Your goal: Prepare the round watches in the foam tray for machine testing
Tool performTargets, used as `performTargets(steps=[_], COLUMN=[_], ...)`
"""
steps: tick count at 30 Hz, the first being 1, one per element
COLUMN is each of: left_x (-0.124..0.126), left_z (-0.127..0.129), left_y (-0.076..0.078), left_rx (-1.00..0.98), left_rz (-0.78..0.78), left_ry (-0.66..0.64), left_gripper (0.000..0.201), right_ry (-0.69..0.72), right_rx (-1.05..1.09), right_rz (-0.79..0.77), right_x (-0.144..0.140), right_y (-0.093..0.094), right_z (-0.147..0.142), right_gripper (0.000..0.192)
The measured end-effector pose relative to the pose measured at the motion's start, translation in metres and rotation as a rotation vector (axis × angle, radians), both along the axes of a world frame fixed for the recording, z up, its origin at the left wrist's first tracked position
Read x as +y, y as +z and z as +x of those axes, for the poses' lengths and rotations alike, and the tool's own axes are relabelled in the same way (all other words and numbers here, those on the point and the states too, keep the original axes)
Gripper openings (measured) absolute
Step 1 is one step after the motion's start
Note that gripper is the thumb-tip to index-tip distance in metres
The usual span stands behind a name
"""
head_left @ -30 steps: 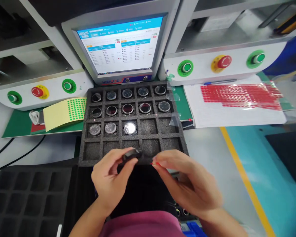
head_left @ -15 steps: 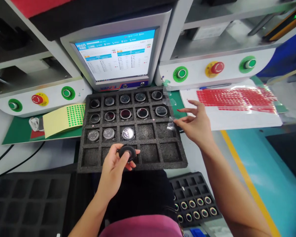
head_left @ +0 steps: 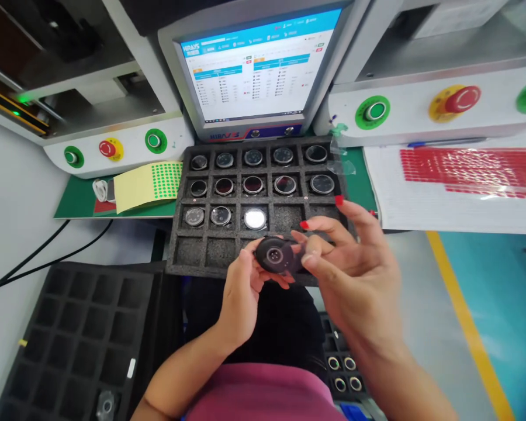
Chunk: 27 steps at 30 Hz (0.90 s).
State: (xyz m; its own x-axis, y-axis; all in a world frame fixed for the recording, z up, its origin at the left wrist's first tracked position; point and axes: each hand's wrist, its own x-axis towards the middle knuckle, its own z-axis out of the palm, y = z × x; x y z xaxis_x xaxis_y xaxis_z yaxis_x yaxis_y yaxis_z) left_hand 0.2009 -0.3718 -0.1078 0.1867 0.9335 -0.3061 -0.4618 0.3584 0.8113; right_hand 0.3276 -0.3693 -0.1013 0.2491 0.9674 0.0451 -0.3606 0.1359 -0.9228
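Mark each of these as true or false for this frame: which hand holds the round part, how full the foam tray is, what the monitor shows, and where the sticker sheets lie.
1. The left hand holds a round black part. True.
2. The right hand rests flat on the red sticker sheet. False: it is raised at the round black part, apart from that sheet.
3. Every pocket of the foam tray is filled. False: the nearest row and some pockets of the third row are empty.
4. The monitor is lit. True.
5. The green dot sheet lies to the right of the foam tray. False: it lies to its left.
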Motion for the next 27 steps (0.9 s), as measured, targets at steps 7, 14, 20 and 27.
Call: performTargets(steps=[7, 14, 20, 27], left_x=[-0.0076, -0.0063, -0.0049, -0.0034], left_z=[-0.0025, -0.0046, -0.0038, -0.0030], left_y=[0.0006, 0.0027, 0.0037, 0.0074], left_rx=[0.055, 0.116, 0.186, 0.197], left_rz=[0.027, 0.060, 0.074, 0.030], left_ry=[0.010, -0.051, -0.043, -0.057], left_gripper=[0.055, 0.042, 0.036, 0.035], right_ry=[0.107, 0.095, 0.054, 0.038], right_rx=[-0.013, 0.001, -0.015, -0.063], right_rz=[-0.059, -0.052, -0.046, 0.051], right_x=[-0.0013, 0.0008, 0.0001, 0.0006], right_y=[-0.0004, 0.0015, 0.0003, -0.0064], right_z=[-0.0079, -0.0041, -0.0052, -0.0052], right_gripper=[0.049, 0.051, 0.050, 0.052])
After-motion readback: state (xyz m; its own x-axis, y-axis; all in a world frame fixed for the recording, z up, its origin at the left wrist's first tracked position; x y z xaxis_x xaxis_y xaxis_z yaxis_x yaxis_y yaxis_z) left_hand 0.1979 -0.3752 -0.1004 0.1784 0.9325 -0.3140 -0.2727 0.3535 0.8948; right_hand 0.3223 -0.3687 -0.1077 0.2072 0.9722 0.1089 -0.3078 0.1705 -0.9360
